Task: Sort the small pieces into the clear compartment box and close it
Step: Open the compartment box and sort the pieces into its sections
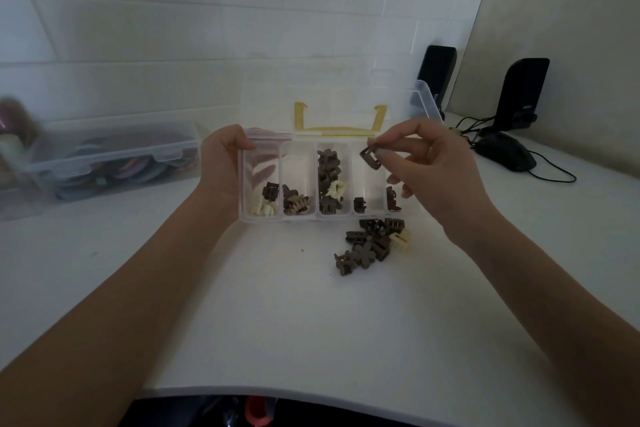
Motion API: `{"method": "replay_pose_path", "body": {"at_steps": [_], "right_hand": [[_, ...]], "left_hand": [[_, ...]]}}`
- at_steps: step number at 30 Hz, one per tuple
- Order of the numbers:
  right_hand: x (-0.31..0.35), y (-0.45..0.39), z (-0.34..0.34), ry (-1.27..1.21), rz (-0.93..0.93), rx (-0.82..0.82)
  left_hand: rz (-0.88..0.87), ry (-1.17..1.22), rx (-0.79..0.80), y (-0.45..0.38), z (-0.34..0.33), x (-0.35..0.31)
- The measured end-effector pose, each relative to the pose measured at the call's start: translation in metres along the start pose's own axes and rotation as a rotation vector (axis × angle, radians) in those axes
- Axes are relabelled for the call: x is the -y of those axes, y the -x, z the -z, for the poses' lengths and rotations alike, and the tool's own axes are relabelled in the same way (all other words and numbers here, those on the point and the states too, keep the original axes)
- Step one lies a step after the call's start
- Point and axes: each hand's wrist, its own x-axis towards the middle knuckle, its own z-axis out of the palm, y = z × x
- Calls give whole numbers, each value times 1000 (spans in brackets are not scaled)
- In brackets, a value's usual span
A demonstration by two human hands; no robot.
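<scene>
The compartment box [301,181] is clear with a yellow latch [337,122]. Its pieces [329,181] are dark brown, tan and cream, like the loose pile [372,245]. The table [311,322] is white, the speakers [521,94] black.

Table [277,322]: near half bare. Obstacles: loose pieces [372,245] just near-right of compartment box [301,215]; raised lid [339,104] behind; blurred storage bin [114,156], apparently, far left.

Both arms stretched forward, left hand [221,156] curled in a grip (thumb on top), right hand [426,156] raised, fingertips [381,151] pinching
</scene>
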Motion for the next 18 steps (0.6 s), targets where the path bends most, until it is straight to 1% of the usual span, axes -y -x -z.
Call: {"method": "replay_pose_path", "body": {"at_steps": [1,2,5,7,9,11,13,14,18], "right_hand": [[-1,1,0,33,26,1],[-2,1,-1,122,71,4],[-9,4,-3,490,212,55],[-15,6,-5,655,285,74],[-19,7,-8,799,334,53],[-21,7,-9,861,368,23],[-19,6,-7,855,389,34],[-17,6,-4,875,413,67],[-13,3,2,1096,512,263]], "left_hand": [[2,-3,-2,0,0,0],[3,-6,1,0,0,0],[0,0,18,0,0,0],[-1,-1,19,0,-1,0],[-1,-10,23,1,-1,0],[-5,-14,22,1,-2,0],[-2,-10,18,1,-2,0],[0,-10,15,1,-2,0],[-2,-11,14,-1,-1,0]]}}
